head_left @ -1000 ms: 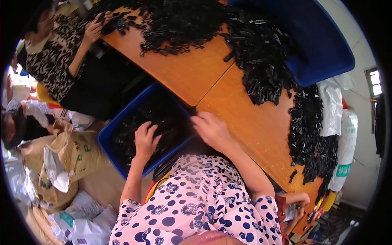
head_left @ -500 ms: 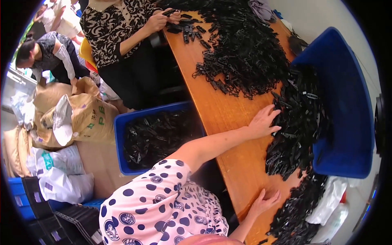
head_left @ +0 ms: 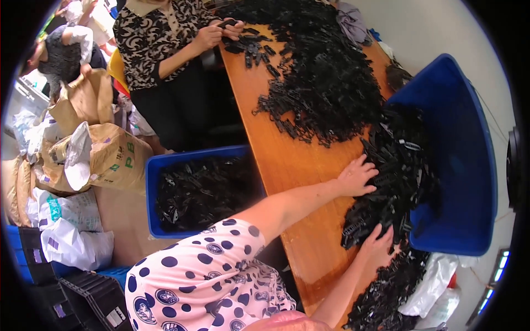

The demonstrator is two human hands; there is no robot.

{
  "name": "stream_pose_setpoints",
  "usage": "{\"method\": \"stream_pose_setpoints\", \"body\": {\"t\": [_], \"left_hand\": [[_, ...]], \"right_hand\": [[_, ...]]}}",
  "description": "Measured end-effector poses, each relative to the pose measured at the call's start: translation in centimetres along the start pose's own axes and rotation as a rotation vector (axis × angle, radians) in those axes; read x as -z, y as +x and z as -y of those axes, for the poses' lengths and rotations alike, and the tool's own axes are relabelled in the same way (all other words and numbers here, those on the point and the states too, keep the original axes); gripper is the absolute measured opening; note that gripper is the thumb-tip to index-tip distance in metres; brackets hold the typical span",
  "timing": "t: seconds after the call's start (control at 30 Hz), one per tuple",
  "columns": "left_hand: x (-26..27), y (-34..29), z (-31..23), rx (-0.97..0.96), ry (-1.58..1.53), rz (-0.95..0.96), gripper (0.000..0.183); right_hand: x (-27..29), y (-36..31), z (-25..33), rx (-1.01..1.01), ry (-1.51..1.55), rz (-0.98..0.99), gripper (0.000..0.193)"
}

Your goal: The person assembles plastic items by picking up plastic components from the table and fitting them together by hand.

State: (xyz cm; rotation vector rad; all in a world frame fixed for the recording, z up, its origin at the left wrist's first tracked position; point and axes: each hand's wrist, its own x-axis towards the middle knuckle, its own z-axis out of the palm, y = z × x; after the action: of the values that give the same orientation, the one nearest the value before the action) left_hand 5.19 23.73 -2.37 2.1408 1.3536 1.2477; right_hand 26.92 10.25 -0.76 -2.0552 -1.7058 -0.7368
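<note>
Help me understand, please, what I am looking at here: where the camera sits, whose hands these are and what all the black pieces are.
The camera sits on a person's head and looks down through a very wide lens, so straight edges bend. The arms in the dotted sleeve belong to that person. The left hand and the right hand both rest on a heap of small black plastic parts spilling from a tipped blue bin onto the wooden table; whether the fingers grip anything cannot be told. A bigger pile lies further along. Beside the table a blue crate holds more parts. Across it, another person's hands handle a piece.
</note>
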Motion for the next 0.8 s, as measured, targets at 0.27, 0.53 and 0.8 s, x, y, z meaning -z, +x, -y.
{"method": "stream_pose_setpoints", "body": {"t": [0.27, 0.53, 0.8], "left_hand": [[3.5, -2.3, -0.7, -0.306, -0.043, 0.003, 0.034], [2.5, -8.2, -3.5, -0.101, 0.24, 0.168, 0.052], [2.8, -10.1, -4.9, -0.147, 0.237, 0.21, 0.064]], "right_hand": [[-1.8, 0.1, 2.3, -0.016, 0.632, -0.08, 0.056], [1.1, -1.3, -1.9, -0.087, 0.789, 0.153, 0.071], [0.6, 0.0, -21.1, -0.198, -0.257, 0.201, 0.06]]}}
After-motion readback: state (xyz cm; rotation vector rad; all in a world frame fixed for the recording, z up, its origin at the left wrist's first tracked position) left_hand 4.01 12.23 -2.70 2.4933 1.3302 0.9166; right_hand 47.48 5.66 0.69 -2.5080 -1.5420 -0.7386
